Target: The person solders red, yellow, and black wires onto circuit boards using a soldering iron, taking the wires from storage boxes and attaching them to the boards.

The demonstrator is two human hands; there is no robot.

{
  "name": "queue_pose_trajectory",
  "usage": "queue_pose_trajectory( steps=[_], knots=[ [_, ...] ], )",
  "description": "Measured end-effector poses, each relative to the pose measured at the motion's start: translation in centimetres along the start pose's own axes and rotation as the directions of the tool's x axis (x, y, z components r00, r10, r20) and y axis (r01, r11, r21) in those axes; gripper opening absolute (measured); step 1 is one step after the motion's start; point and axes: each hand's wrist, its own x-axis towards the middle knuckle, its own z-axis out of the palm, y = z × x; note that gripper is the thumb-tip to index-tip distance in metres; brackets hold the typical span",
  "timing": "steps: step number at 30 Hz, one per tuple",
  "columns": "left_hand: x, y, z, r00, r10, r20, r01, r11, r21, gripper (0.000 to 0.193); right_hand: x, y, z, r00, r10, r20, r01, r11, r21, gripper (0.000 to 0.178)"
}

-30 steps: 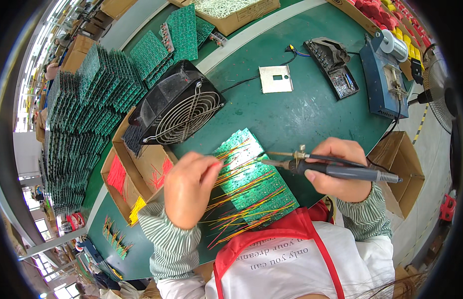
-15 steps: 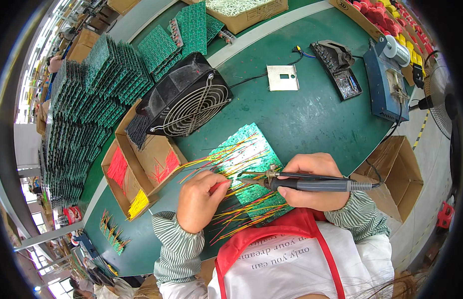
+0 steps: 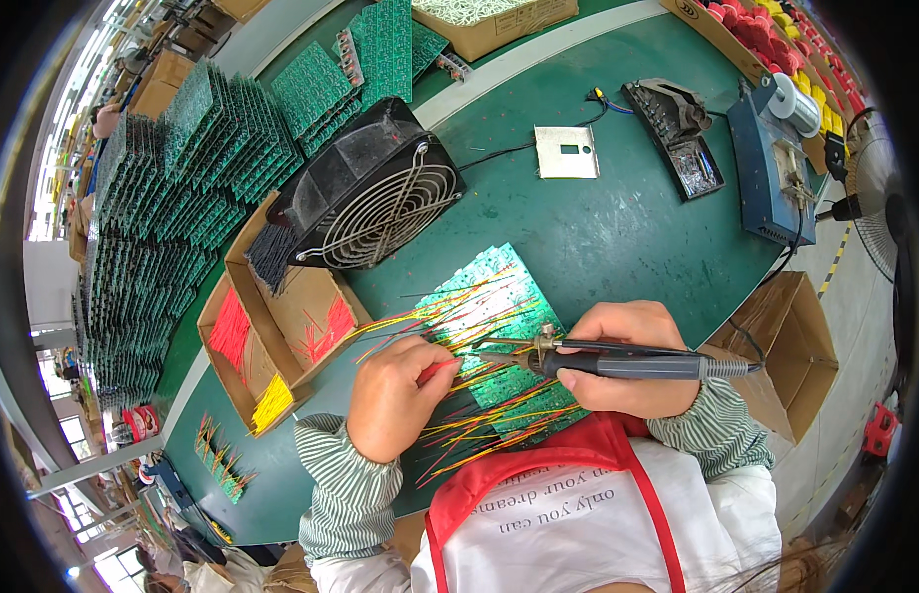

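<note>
A green circuit board (image 3: 524, 296) lies on the bench in front of me, with many thin red and yellow wires (image 3: 479, 420) standing out from it across its left and lower sides. My right hand (image 3: 632, 390) grips a grey-handled soldering iron (image 3: 652, 367), its metal front end pointing left over the middle of the board. Pinched between the thumb and fingers of my left hand (image 3: 392, 400) are red wires (image 3: 439, 371), at the board's left edge near the iron's tip. Whether the tip touches the board cannot be made out.
Left of the board, a cardboard box (image 3: 271, 341) holds red, yellow and black wires. Behind it stands a black fan (image 3: 380, 193); stacked circuit boards (image 3: 163, 227) rise at far left. A blue soldering station (image 3: 773, 178) with a solder spool (image 3: 793, 106) sits far right, above an open carton (image 3: 786, 356).
The soldering iron has shifted slightly right, its tip drawing a little away from the left fingers. My left hand still pinches the red wires; the view has shifted slightly.
</note>
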Motion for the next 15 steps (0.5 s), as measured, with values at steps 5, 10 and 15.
queue_pose_trajectory(
  steps=[5,10,15],
  knots=[
    [-0.2,0.3,-1.1,0.998,0.034,-0.048,-0.03,0.996,0.087,0.008,-0.3,-0.1,-0.7,1.0,0.008,-0.021,-0.008,1.0,-0.022,0.017],
    [-0.1,1.5,-1.1,0.978,0.162,-0.129,-0.144,0.98,0.135,0.011,-1.1,0.2,-1.2,0.998,-0.013,-0.067,0.01,0.999,-0.038,0.016],
    [0.9,1.7,0.5,0.996,0.074,-0.039,-0.071,0.995,0.071,0.01,-1.4,0.0,-1.5,0.996,0.02,-0.09,-0.023,0.999,-0.038,0.016]
  ],
)
